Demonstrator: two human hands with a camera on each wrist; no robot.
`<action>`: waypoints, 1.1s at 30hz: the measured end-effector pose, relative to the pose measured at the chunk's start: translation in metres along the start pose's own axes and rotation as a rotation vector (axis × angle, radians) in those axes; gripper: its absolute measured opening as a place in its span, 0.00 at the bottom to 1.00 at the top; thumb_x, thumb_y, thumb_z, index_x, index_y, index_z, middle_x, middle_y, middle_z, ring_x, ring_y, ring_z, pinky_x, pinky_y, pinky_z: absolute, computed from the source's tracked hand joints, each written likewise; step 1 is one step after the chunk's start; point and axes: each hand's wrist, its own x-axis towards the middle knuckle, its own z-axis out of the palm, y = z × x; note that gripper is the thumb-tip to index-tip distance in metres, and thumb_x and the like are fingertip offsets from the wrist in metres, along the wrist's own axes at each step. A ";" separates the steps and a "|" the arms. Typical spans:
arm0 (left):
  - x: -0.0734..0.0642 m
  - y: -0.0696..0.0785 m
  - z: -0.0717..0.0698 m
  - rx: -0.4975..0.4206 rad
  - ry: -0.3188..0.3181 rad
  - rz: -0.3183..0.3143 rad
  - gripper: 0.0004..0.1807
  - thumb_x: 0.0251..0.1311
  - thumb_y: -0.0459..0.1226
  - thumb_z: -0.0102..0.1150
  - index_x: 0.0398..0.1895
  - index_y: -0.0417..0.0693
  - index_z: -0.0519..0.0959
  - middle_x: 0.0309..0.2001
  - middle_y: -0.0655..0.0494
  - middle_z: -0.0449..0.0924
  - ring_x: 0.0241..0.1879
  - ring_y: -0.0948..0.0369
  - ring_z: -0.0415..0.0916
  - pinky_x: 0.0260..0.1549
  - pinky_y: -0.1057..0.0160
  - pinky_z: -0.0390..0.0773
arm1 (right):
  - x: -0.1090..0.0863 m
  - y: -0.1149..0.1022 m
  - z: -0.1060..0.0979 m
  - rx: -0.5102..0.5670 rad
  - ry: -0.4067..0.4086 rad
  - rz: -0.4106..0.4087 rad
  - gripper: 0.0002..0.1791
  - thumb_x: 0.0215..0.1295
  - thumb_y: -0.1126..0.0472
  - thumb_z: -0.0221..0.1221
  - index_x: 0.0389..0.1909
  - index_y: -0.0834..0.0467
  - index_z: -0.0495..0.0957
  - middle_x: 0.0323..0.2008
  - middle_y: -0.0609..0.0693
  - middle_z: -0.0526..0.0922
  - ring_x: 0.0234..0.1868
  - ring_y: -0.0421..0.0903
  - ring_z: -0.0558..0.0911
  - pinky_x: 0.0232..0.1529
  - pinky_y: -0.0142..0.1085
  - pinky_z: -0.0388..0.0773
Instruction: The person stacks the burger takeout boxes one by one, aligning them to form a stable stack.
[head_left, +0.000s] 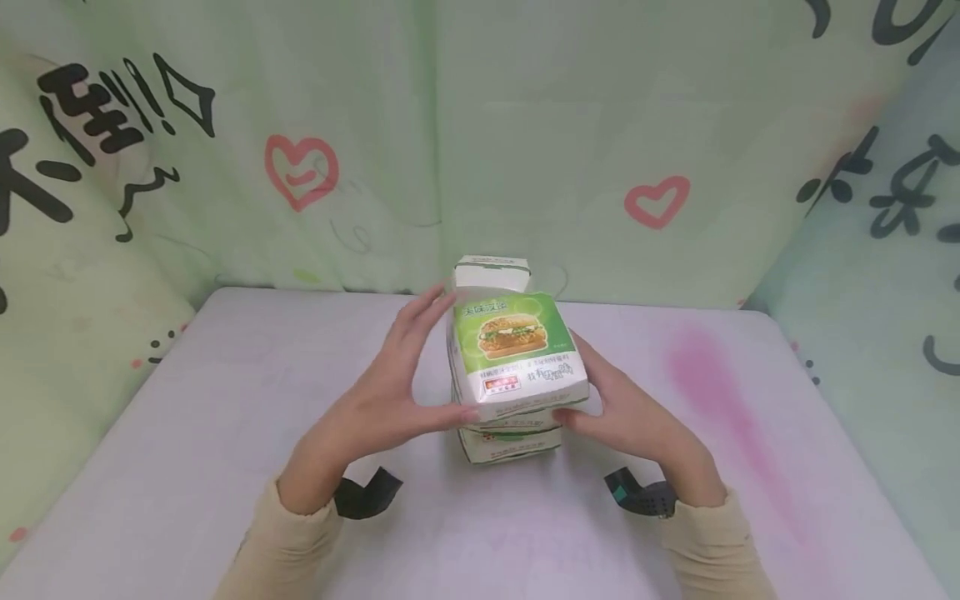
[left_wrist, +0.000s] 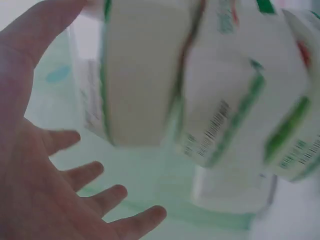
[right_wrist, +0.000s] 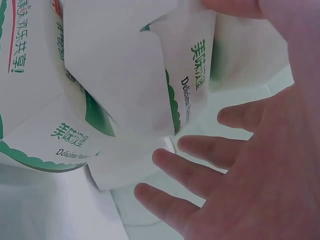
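Several burger boxes stand in a stack. The top burger box, green and white with a burger picture, sits turned askew over the lower burger box. My left hand is at its left side, thumb at the front corner, fingers spread straight along the side. On the right, my right hand has its thumb at the front right corner just under the top box. In the right wrist view, the fingers extend straight beside the boxes. The head view hides most of the right fingers behind the top box.
Behind the stack is another white box. The table has a pale cover with a pink smear on the right. A green curtain with hearts and lettering closes off the back. Black bands are at both wrists.
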 end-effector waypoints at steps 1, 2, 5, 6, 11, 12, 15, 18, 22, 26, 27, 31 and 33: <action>-0.003 -0.006 0.002 -0.036 -0.004 -0.042 0.63 0.45 0.49 0.78 0.80 0.65 0.43 0.79 0.65 0.38 0.78 0.58 0.42 0.71 0.41 0.59 | 0.000 0.000 0.000 -0.011 0.005 0.001 0.56 0.57 0.63 0.64 0.77 0.30 0.41 0.76 0.39 0.58 0.75 0.48 0.61 0.69 0.59 0.63; -0.006 -0.014 0.006 -0.067 -0.009 -0.074 0.66 0.43 0.49 0.79 0.80 0.63 0.42 0.79 0.63 0.39 0.78 0.58 0.42 0.72 0.40 0.57 | 0.001 0.001 0.000 -0.017 0.008 0.001 0.56 0.57 0.63 0.64 0.77 0.30 0.40 0.77 0.39 0.55 0.76 0.48 0.59 0.70 0.59 0.61; -0.011 -0.033 0.023 -0.147 -0.050 -0.145 0.70 0.38 0.46 0.83 0.80 0.59 0.40 0.79 0.59 0.42 0.78 0.57 0.42 0.73 0.41 0.54 | 0.001 0.001 0.000 -0.029 0.010 -0.004 0.55 0.58 0.62 0.64 0.78 0.31 0.41 0.78 0.39 0.53 0.78 0.48 0.55 0.72 0.60 0.59; -0.012 -0.037 0.030 -0.169 -0.070 -0.160 0.71 0.36 0.46 0.83 0.80 0.60 0.40 0.78 0.58 0.43 0.78 0.57 0.42 0.74 0.42 0.53 | 0.001 0.001 0.000 -0.033 0.008 -0.003 0.54 0.59 0.60 0.64 0.77 0.32 0.43 0.77 0.39 0.54 0.77 0.49 0.56 0.71 0.60 0.59; -0.010 -0.051 0.060 -0.225 -0.090 -0.179 0.74 0.32 0.45 0.85 0.78 0.67 0.39 0.76 0.57 0.45 0.77 0.58 0.45 0.74 0.44 0.51 | -0.002 -0.002 0.001 -0.041 0.002 0.013 0.46 0.59 0.54 0.66 0.76 0.39 0.52 0.74 0.43 0.62 0.74 0.50 0.62 0.70 0.59 0.62; -0.008 -0.053 0.064 -0.235 -0.078 -0.180 0.74 0.31 0.45 0.85 0.78 0.69 0.41 0.75 0.57 0.46 0.76 0.58 0.47 0.74 0.45 0.52 | -0.003 -0.003 0.001 -0.044 0.003 0.018 0.45 0.59 0.53 0.67 0.75 0.40 0.54 0.73 0.43 0.63 0.74 0.51 0.63 0.70 0.59 0.63; -0.005 -0.058 0.071 -0.264 -0.042 -0.167 0.72 0.28 0.42 0.86 0.75 0.71 0.44 0.73 0.61 0.50 0.73 0.61 0.51 0.74 0.47 0.52 | -0.003 -0.005 0.002 -0.050 0.006 0.023 0.44 0.58 0.54 0.67 0.74 0.43 0.56 0.72 0.43 0.64 0.73 0.51 0.65 0.69 0.58 0.64; -0.003 -0.059 0.073 -0.329 -0.040 -0.137 0.71 0.27 0.36 0.86 0.74 0.72 0.46 0.72 0.66 0.54 0.73 0.63 0.52 0.75 0.47 0.49 | -0.003 -0.006 0.002 -0.060 0.009 0.026 0.44 0.59 0.52 0.67 0.74 0.43 0.56 0.72 0.43 0.65 0.72 0.51 0.66 0.69 0.58 0.66; 0.001 -0.063 0.075 -0.371 -0.055 -0.094 0.69 0.30 0.31 0.84 0.74 0.73 0.48 0.72 0.70 0.59 0.73 0.65 0.55 0.75 0.49 0.49 | 0.000 -0.007 0.002 -0.066 0.025 0.024 0.46 0.60 0.49 0.67 0.75 0.40 0.52 0.72 0.42 0.64 0.72 0.51 0.67 0.68 0.58 0.67; 0.008 -0.077 0.074 -0.359 -0.097 -0.021 0.66 0.33 0.30 0.83 0.74 0.74 0.51 0.72 0.73 0.60 0.72 0.65 0.56 0.75 0.50 0.52 | 0.002 -0.009 0.001 -0.067 0.043 0.007 0.51 0.58 0.50 0.68 0.76 0.39 0.48 0.74 0.41 0.60 0.72 0.51 0.67 0.67 0.58 0.68; 0.009 -0.079 0.072 -0.360 -0.114 -0.007 0.65 0.34 0.30 0.83 0.74 0.74 0.52 0.72 0.73 0.59 0.72 0.65 0.56 0.75 0.49 0.52 | 0.001 -0.010 0.001 -0.064 0.048 0.007 0.53 0.58 0.51 0.69 0.77 0.39 0.45 0.75 0.41 0.59 0.72 0.51 0.66 0.68 0.58 0.67; 0.012 -0.084 0.064 -0.365 -0.189 0.018 0.61 0.35 0.29 0.82 0.72 0.72 0.57 0.71 0.72 0.61 0.72 0.64 0.56 0.74 0.48 0.52 | -0.007 -0.017 -0.006 -0.084 0.097 -0.012 0.63 0.55 0.55 0.72 0.79 0.38 0.35 0.79 0.45 0.49 0.75 0.56 0.61 0.70 0.59 0.63; 0.012 -0.085 0.062 -0.367 -0.218 0.021 0.59 0.35 0.29 0.81 0.71 0.71 0.59 0.71 0.71 0.62 0.72 0.64 0.56 0.75 0.48 0.52 | -0.018 -0.027 -0.014 -0.138 0.130 -0.024 0.67 0.52 0.55 0.74 0.79 0.38 0.32 0.79 0.47 0.46 0.75 0.57 0.60 0.69 0.60 0.62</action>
